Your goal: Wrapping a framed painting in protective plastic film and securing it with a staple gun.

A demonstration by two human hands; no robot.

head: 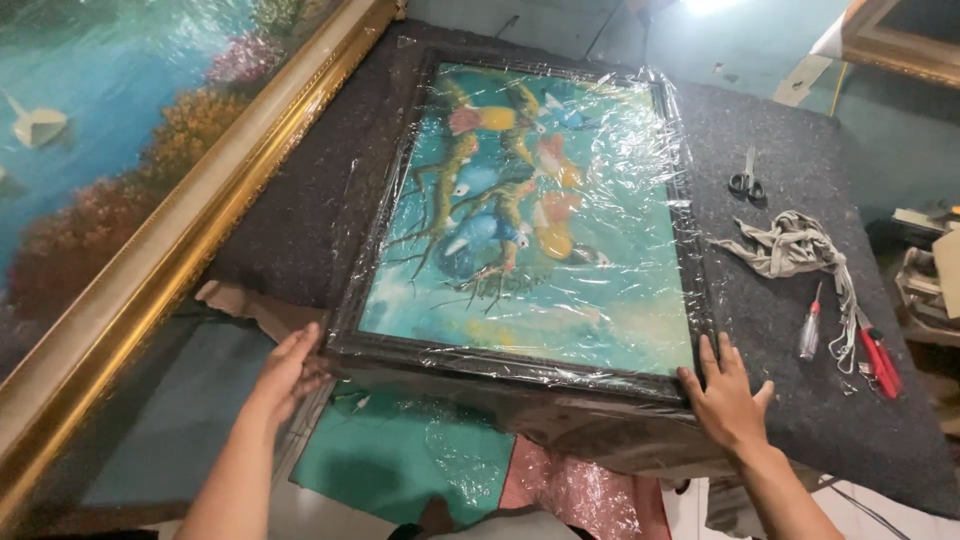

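A dark-framed painting of colourful birds, wrapped in clear plastic film, lies flat on a table covered in dark grey felt. Its near edge overhangs the table's front. My left hand presses flat against the frame's near left corner, fingers together. My right hand lies flat on the near right corner, fingers spread over the film. Neither hand holds a loose object.
A large gold-framed painting leans along the left. Right of the wrapped frame lie scissors, a bundle of grey cloth strips, a screwdriver and red-handled pliers. Loose plastic film hangs below the near edge.
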